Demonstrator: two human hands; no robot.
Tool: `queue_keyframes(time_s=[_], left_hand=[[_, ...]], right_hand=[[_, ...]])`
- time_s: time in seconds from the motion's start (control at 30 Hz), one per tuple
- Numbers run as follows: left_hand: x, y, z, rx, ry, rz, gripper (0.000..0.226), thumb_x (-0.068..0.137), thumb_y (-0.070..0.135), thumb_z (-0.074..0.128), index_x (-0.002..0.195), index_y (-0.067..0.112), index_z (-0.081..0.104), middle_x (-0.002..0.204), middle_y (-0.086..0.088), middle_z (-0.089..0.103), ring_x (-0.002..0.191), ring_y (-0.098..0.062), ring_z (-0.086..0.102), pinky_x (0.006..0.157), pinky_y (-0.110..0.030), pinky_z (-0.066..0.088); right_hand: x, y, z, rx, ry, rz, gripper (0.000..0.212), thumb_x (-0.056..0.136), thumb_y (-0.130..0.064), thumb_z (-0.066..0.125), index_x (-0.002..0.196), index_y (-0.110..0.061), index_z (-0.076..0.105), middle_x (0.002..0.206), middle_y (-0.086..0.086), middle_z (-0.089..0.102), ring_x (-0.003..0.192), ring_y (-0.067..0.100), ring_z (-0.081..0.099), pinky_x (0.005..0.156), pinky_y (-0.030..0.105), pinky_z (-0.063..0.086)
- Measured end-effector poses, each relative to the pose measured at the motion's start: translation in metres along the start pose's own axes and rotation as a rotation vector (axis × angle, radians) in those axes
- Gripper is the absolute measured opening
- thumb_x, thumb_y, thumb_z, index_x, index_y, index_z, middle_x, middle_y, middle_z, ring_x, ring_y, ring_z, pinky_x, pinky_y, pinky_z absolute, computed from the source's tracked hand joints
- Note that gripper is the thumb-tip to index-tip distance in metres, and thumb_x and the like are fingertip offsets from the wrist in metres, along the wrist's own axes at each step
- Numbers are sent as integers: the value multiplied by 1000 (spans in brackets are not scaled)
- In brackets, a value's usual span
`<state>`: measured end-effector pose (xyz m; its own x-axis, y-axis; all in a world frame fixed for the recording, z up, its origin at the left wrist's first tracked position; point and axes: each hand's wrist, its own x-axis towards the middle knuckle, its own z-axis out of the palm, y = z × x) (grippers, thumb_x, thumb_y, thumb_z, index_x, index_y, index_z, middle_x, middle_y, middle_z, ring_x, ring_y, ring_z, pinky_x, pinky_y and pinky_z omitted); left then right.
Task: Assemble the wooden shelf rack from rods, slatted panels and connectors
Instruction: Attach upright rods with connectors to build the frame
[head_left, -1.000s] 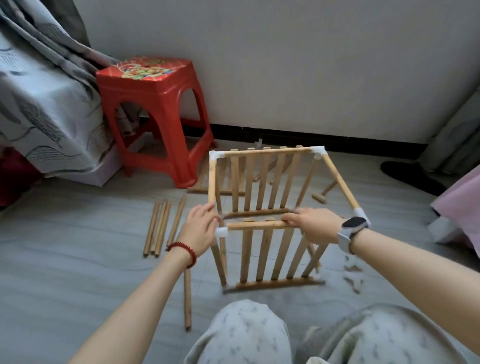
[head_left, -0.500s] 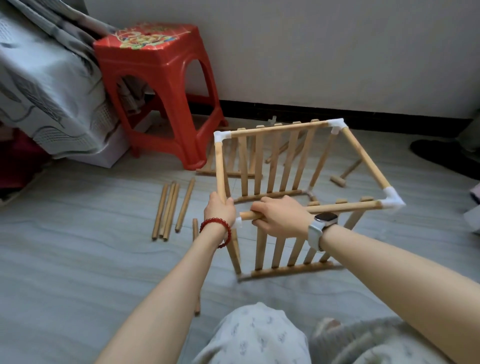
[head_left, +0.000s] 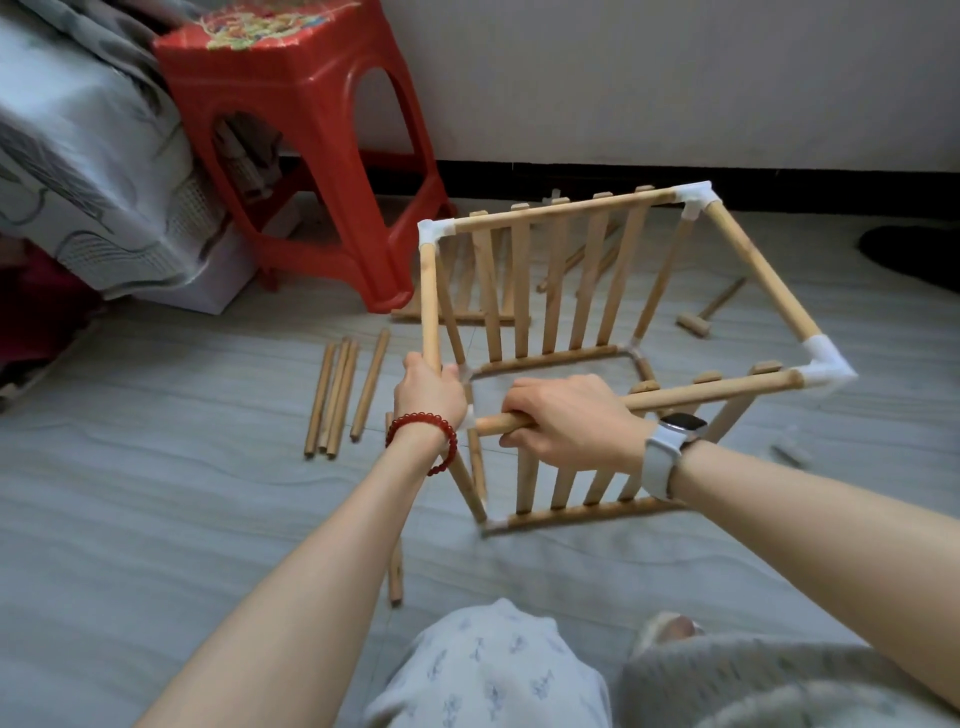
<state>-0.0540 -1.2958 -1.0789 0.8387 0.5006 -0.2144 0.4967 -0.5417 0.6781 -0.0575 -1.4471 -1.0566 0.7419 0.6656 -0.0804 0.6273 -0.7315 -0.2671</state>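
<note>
Head view: the rack (head_left: 597, 332) is standing on the floor (head_left: 156, 519) in front of the person, between the red stool (head_left: 311, 130) and the knees. It is showing as an open box: four top rods joined by white connectors, with slatted panels hanging below the far and near rods.

Handling, as a judgement: the frame is probably light, being thin wooden rods and slats, and stiff along each rod but loose at the push-fit corners, so it may be racking or pulling apart under a sideways load. The smooth round rods are offering little friction. The best hold is close to a connector, where leverage on the joint is least.

The left hand (head_left: 428, 389) is gripping the left rod (head_left: 428, 296) at its near end, fingers curled tight round it, just beside the near-left corner. The right hand (head_left: 566, 421) is gripping the near rod (head_left: 706, 389) close to its left end, fingers wrapped over the top and thumb side under; the rod tip is showing between the two hands. The connector at that corner is mostly hidden, so whether the tip is seated cannot be told.

Four spare rods (head_left: 340, 395) are lying together on the floor left of the rack. A small mallet (head_left: 709, 312) is lying beyond the right side.
</note>
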Motion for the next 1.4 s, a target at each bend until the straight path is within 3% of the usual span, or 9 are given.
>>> queue_keyframes(time_s=[0.13,0.4,0.63,0.77,0.87,1.0,1.07,1.2,1.4], left_hand=[[-3,-3,0,26,11,1,19,97,32,40,98,13,37,76,-4,49,68,-23,51,68,-37,44],[-15,-4,-3,76,51,19,18,99,30,37,95,13,31,81,-9,51,78,-32,56,66,-39,47],[-22,4,6,-64,-33,63,21,99,31,37,100,11,34,79,-5,49,67,-20,51,53,-31,38],[-8,1,-1,-119,-126,71,24,98,36,36,106,14,37,75,2,47,63,-10,46,49,-26,31],[-5,4,-1,-154,-161,62,24,98,36,36,107,13,37,76,0,47,64,-11,47,50,-26,33],[-5,2,0,-181,-156,56,24,99,34,36,107,12,38,77,-1,46,62,-11,46,50,-25,32],[-5,1,3,-181,-141,47,25,99,34,35,109,11,39,74,1,46,61,-10,45,49,-25,31],[-3,4,12,-105,-88,72,24,100,35,30,103,12,37,69,3,41,56,-10,41,45,-25,27],[7,12,9,-94,-89,92,26,101,36,27,100,12,36,70,2,42,58,-11,41,47,-27,29]], right_hand=[[2,0,0,22,14,15,17,91,-42,52,84,-26,52,75,-13,42,68,10,43,52,25,29],[0,-5,0,20,12,17,18,91,-42,52,85,-25,54,86,-12,49,70,12,46,53,27,28],[-2,-8,4,73,-2,46,15,91,-39,53,90,-25,56,85,-12,48,75,12,48,53,25,26],[-1,-3,-1,172,-46,17,18,90,-35,55,104,-25,51,90,-12,49,74,9,48,61,27,37],[-13,14,-9,238,65,57,21,93,-41,47,103,-24,53,93,-13,47,75,7,50,64,25,43],[-23,29,1,-172,140,208,31,101,-34,24,77,-23,42,62,-5,45,62,21,52,55,33,41],[-20,27,11,-236,185,236,38,100,-35,20,69,-23,38,50,-7,35,49,22,44,47,31,30],[-18,28,22,-294,301,267,39,99,-33,22,66,-21,37,43,-9,24,37,20,29,41,26,12],[-9,30,18,-261,247,289,40,97,-41,10,75,-22,37,45,-7,35,39,13,33,41,27,19]])
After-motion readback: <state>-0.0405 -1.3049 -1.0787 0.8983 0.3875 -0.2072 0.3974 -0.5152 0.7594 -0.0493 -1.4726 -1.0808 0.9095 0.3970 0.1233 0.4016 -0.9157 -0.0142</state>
